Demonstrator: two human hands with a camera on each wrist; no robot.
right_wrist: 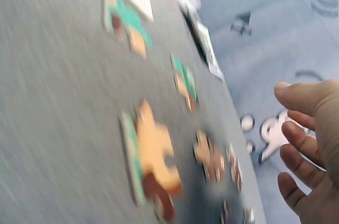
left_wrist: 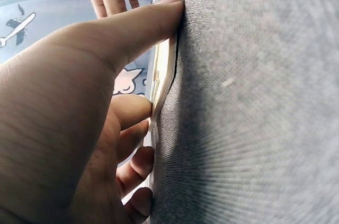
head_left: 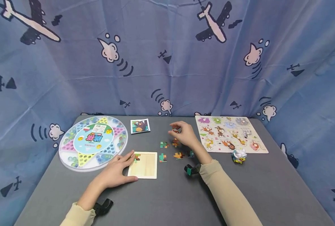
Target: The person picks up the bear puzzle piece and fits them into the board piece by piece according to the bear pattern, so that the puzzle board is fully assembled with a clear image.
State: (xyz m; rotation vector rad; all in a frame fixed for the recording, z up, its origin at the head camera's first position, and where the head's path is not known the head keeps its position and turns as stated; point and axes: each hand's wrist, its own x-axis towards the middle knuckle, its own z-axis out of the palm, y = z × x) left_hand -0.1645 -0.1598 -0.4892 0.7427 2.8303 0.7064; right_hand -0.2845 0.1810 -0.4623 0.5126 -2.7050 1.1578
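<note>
A square wooden puzzle tray [head_left: 145, 166] lies on the grey table with one puzzle piece [head_left: 137, 157] in its upper left corner. My left hand [head_left: 115, 171] holds the tray at its left side, the thumb on the near edge and the index finger at the far left corner. Over loose jigsaw pieces hovers my right hand [head_left: 185, 135], its fingers loosely bent. In the right wrist view, nothing shows between those fingers. Below it lie an orange and brown piece [right_wrist: 159, 150] and a green piece [right_wrist: 183, 82]. Another piece [head_left: 178, 155] lies nearer me.
A round game board [head_left: 92, 143] lies at the left. Behind the tray is a picture card [head_left: 140, 126] of a bear. An animal peg board [head_left: 231, 135] lies at the right, with a small toy figure [head_left: 239, 156] at its near edge. A patterned curtain [head_left: 167, 62] hangs behind.
</note>
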